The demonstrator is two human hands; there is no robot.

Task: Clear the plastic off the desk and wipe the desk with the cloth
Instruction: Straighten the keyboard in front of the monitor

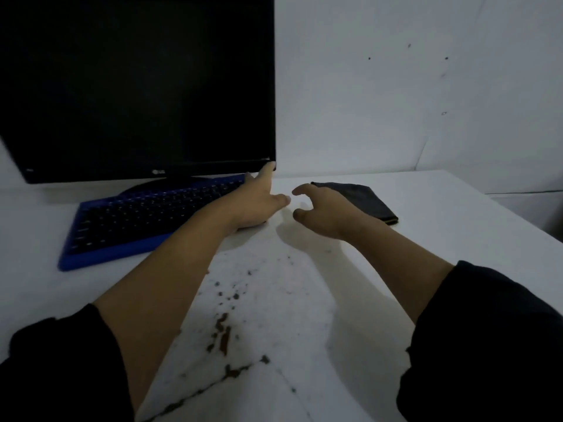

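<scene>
A thin clear plastic sheet (274, 300), speckled with brown crumbs and stains, lies flat on the white desk (441, 239) between my forearms. My left hand (259, 202) rests palm down at the sheet's far end, fingers spread, next to the keyboard's right end. My right hand (323, 211) hovers just to its right, fingers curled apart, holding nothing. A dark folded cloth (365, 199) lies on the desk directly behind my right hand, partly hidden by it.
A blue keyboard (137, 226) sits at the left, in front of a black monitor (137, 86) that is switched off. A white wall stands behind the desk. The desk's right edge runs diagonally at the far right.
</scene>
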